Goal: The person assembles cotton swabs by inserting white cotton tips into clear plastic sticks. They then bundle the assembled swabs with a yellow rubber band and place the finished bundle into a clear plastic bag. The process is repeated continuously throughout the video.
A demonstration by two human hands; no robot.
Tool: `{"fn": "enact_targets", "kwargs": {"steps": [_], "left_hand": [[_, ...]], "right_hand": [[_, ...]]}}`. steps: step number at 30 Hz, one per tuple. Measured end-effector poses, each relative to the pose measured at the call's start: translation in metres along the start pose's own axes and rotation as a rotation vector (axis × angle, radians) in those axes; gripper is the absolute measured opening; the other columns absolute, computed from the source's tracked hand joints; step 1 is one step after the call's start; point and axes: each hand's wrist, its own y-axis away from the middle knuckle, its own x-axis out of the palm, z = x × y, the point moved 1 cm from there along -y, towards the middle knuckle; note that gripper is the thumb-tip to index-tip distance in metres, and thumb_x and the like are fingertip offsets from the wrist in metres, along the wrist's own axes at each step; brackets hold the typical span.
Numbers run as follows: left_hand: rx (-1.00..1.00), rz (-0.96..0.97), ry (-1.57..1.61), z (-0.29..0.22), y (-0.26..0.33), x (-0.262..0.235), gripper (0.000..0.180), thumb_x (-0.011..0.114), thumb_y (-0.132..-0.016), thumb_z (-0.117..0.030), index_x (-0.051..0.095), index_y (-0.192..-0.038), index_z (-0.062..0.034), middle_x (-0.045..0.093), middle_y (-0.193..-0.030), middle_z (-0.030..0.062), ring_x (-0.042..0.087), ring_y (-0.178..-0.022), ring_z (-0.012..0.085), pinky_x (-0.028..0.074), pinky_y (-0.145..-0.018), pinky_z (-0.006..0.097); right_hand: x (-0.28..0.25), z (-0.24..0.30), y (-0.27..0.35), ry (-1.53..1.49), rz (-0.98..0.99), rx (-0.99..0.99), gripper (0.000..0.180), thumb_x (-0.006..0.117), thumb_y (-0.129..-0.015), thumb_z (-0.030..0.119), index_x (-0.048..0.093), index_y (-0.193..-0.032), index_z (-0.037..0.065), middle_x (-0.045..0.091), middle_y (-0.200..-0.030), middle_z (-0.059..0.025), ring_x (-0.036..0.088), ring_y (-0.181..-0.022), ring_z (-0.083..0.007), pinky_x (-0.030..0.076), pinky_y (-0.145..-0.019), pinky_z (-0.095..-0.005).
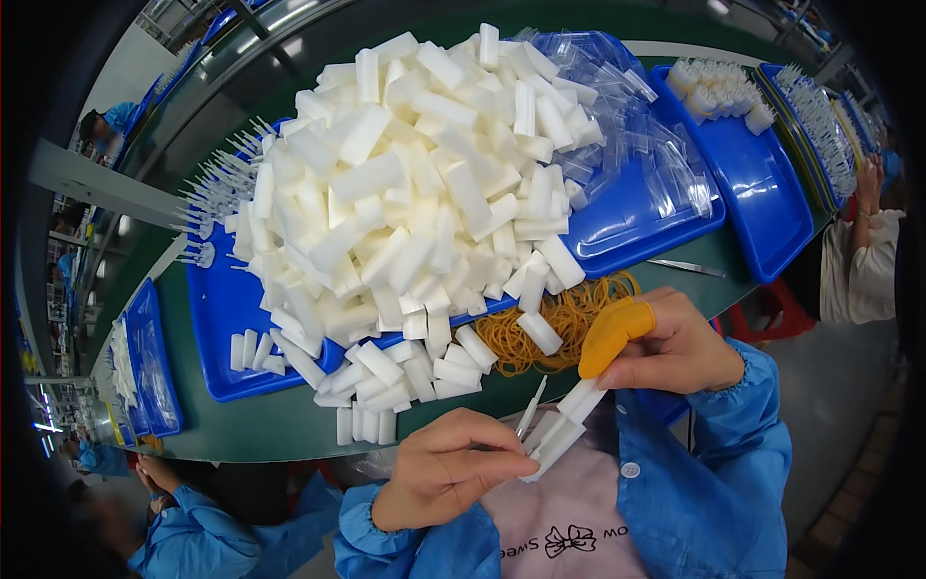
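Note:
In front of my chest both hands work close together. My right hand (670,347), with a yellow finger cot (615,336) on one finger, pinches a small white foam block (582,399). Lower and to the left, my left hand (453,468) is closed, thumb and finger pinching a white plastic part with a thin pointed stem (531,407). A longer white piece (557,446) runs between the two hands; how the pieces join cannot be made out. Just beyond lies a large heap of white foam blocks (386,183), spilling over a blue tray (227,357).
Tangled brown rubber bands (511,338) lie by the heap. Clear plastic sleeves (666,164) fill another blue tray (627,241). Metal tweezers (687,267) rest on the green table (241,429). Farther right stands a blue tray (772,212) with foam-wrapped parts. Co-workers sit at both sides.

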Motion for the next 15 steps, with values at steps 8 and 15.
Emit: {"fn": "enact_targets", "kwargs": {"steps": [8,15], "left_hand": [[0.08,0.002,0.035,0.004,0.001,-0.004,0.029,0.068,-0.062,0.006,0.072,-0.089,-0.0031,0.063,-0.09,0.0081,0.06,-0.08,0.0215,0.048,-0.067,0.029],[0.152,0.0,-0.135,0.0,-0.002,0.001,0.03,0.067,-0.058,0.004,0.073,-0.086,-0.0037,0.064,-0.089,0.007,0.06,-0.078,0.022,0.05,-0.067,0.031]], "right_hand": [[-0.001,0.003,-0.001,0.042,0.013,-0.022,0.026,0.072,-0.079,0.014,0.064,-0.102,0.005,0.038,-0.047,0.0037,0.032,-0.043,-0.0039,0.025,-0.043,-0.0246],[0.001,-0.006,0.003,-0.355,0.063,0.157,0.022,0.067,-0.083,0.011,0.061,-0.103,0.003,0.04,-0.052,0.0073,0.03,-0.045,0.0001,0.022,-0.044,-0.0211]]}}
